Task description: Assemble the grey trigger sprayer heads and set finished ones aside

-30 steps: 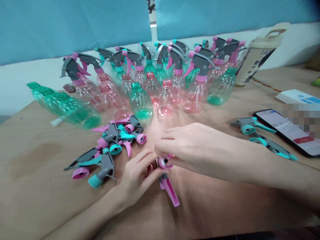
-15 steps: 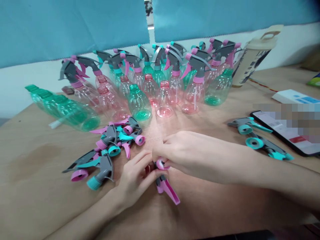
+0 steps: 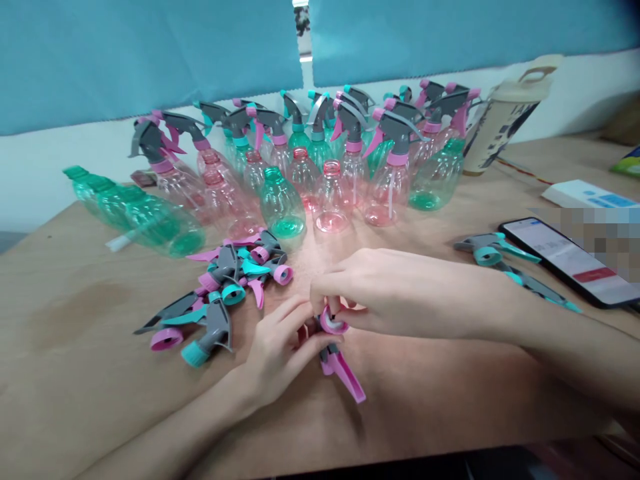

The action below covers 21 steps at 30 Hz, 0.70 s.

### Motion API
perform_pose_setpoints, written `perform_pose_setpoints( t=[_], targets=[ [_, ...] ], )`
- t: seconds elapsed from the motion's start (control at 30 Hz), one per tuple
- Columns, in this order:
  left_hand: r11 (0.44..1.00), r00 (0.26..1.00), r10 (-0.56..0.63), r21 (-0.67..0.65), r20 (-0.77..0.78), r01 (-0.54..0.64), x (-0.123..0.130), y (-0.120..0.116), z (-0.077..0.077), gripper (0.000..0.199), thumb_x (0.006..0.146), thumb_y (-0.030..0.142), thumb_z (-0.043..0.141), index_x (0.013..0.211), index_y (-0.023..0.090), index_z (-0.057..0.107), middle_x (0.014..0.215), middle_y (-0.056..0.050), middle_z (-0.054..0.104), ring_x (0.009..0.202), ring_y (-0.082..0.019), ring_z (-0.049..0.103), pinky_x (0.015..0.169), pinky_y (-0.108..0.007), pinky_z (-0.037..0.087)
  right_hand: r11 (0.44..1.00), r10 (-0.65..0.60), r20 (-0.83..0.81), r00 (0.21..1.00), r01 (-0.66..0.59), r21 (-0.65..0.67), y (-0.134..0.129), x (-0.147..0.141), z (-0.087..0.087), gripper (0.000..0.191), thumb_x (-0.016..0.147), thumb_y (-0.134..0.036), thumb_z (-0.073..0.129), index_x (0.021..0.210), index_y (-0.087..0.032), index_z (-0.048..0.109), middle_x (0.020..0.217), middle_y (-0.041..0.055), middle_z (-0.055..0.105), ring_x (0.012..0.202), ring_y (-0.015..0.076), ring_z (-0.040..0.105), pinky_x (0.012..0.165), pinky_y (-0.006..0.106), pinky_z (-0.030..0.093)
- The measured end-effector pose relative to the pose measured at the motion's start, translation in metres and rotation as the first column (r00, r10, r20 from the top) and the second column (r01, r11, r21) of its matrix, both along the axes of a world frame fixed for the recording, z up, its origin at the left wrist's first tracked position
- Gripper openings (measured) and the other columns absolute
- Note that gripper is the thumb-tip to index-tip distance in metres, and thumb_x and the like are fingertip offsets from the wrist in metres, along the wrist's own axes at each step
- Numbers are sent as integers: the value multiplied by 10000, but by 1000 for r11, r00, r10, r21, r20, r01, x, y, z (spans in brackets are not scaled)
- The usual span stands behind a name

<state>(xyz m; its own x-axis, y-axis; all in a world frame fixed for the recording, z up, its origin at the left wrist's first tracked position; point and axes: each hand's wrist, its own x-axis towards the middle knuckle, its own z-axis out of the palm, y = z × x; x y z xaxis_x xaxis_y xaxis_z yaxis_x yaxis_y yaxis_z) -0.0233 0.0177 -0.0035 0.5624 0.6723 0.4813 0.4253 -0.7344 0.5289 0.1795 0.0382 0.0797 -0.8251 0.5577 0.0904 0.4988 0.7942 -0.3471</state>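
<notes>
My left hand (image 3: 280,353) is closed around a grey trigger spray head (image 3: 345,377) with a pink trigger, low over the front of the table. Its pink screw collar (image 3: 334,321) faces up, and a whitish ring shows inside. The bent fingers of my right hand (image 3: 380,293) are pinched together at the collar's opening; what they grip there is hidden. To the left lies a heap of loose spray heads (image 3: 220,270), grey with pink or turquoise parts. Beyond my hands stand an uncapped clear pink bottle (image 3: 331,200) and an uncapped green bottle (image 3: 281,207).
Several bottles with spray heads fitted (image 3: 395,160) stand along the back. Green bottles (image 3: 150,220) line the left. A phone (image 3: 570,260), two turquoise-trimmed spray heads (image 3: 487,253), a white box (image 3: 590,197) and a tilted-looking tumbler (image 3: 500,123) are at the right.
My right fingers have shifted slightly, showing more of the pink collar and the whitish ring inside it. My left hand keeps its hold on the spray head. The view has moved a little.
</notes>
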Motion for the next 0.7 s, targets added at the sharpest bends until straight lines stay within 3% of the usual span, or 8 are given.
perform_pose_setpoints(
  t=[0.2,0.33,0.43,0.57,0.7],
  targets=[
    [996,997,55,-78,62,-51,1,-2,-1,281,851,261,628,1118,184,589,976,-53,642,800,-160,627,643,-235,508,995,-96,-6,995,96,-39,-3,23,29,109,834,-170,516,863,-222,607,756,-34,611,630,92,519,511,206,317],
    [963,983,114,-258,145,-73,3,-6,-6,324,817,266,667,1127,226,585,1001,-48,648,820,-173,640,642,-251,534,970,-236,-33,971,238,57,-5,51,48,163,797,-205,584,944,-266,616,776,-51,632,635,103,562,497,204,350],
    [926,982,138,-370,129,-82,13,-8,-5,401,825,264,647,1208,246,527,1018,-48,633,807,-171,641,604,-246,541,944,-324,46,945,320,81,-5,70,57,132,791,-252,596,923,-260,602,805,-36,634,676,134,575,492,230,360],
    [932,995,94,-354,35,-76,47,-2,3,411,849,276,596,1249,248,503,1038,-50,582,835,-171,623,609,-250,541,940,-339,158,927,329,88,-5,86,62,158,781,-370,612,856,-235,580,790,-25,617,709,156,565,508,253,368],
    [929,999,19,-370,46,0,99,15,3,274,851,277,581,1114,202,565,1055,-58,579,778,-150,630,597,-245,532,919,-394,186,900,382,95,-6,91,69,184,795,-393,584,876,-229,602,734,-31,590,618,130,542,498,252,342]
  ],
)
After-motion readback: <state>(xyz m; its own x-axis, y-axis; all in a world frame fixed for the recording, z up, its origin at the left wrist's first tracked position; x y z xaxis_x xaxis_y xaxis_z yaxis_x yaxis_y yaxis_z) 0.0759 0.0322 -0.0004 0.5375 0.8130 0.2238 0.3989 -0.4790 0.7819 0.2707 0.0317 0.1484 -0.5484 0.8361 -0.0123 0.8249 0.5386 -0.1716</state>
